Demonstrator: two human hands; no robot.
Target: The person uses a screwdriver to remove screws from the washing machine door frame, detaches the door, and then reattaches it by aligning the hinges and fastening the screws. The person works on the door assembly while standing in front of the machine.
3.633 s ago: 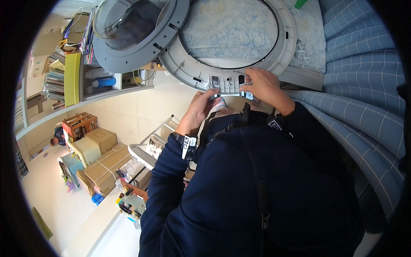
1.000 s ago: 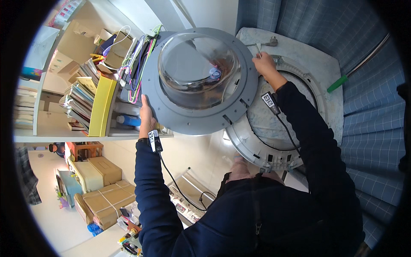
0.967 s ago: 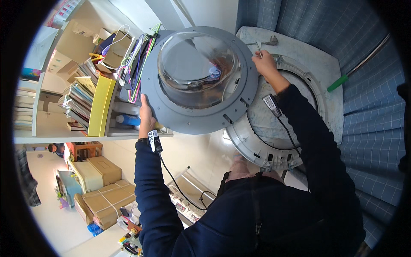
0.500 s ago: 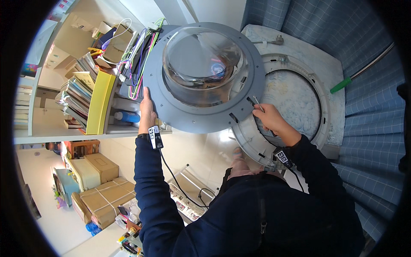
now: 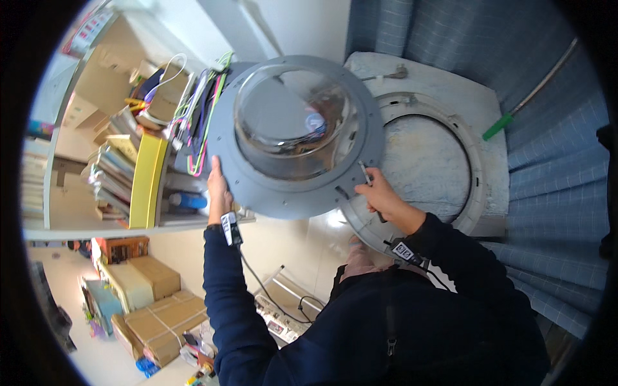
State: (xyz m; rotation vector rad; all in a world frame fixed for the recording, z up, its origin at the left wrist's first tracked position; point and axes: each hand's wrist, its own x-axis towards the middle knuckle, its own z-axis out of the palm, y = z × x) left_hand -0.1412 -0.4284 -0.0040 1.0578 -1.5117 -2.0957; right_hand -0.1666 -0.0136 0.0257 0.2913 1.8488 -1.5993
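Note:
A round grey washing-machine door ring (image 5: 283, 198) with a clear glass bowl (image 5: 264, 106) in its middle is in front of me. Its lower left edge is gripped by my left hand (image 5: 217, 192), thumb along the rim, other fingers mostly hidden. My right hand (image 5: 385, 199) is closed around a slim tool with a metal shaft (image 5: 365, 172), which looks like a screwdriver. Its tip lies at the ring's lower right edge, close to a dark slot (image 5: 342, 192). Whether the tip touches cannot be told. Below the right hand sits a light grey ring frame (image 5: 476, 183), partly covered by the door.
The frame lies on a pale marbled surface (image 5: 492, 161) with a plug (image 5: 397, 72). A green-ended metal rod (image 5: 497, 127) leans by the blue checked curtain (image 5: 547, 186). Left stand shelves with a yellow file box (image 5: 148, 183) and coat hangers (image 5: 199, 119). Cardboard boxes (image 5: 164, 321) are lower left.
The whole view has shifted, so the door and frame appear lower and further left. My right hand with the tool has moved slightly left along the ring's edge. My left hand keeps its hold.

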